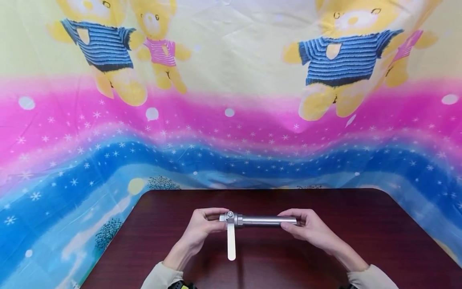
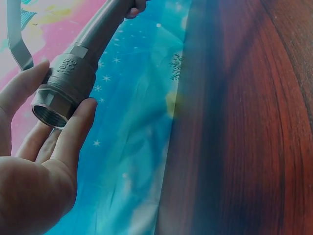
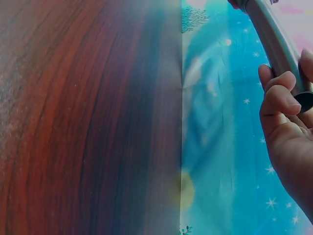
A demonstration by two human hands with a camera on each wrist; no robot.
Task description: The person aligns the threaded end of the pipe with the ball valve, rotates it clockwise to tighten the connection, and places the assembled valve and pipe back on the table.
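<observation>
A steel ball valve (image 1: 229,217) joined to a metal pipe (image 1: 261,220) is held level above the table between both hands. My left hand (image 1: 200,228) pinches the valve's free end between thumb and fingers. In the left wrist view the threaded opening of the valve body (image 2: 66,73) faces back toward the palm. The flat lever handle (image 1: 231,243) points toward me in the head view. My right hand (image 1: 308,228) grips the far end of the pipe, thumb in front and fingers behind. The right wrist view shows the pipe's open, hollow end (image 3: 304,101).
A dark reddish-brown wooden table (image 1: 173,265) with rounded back corners lies below the hands. Behind it hangs a curtain (image 1: 231,132) printed with teddy bears and snowflakes, which drops past the table's back and side edges.
</observation>
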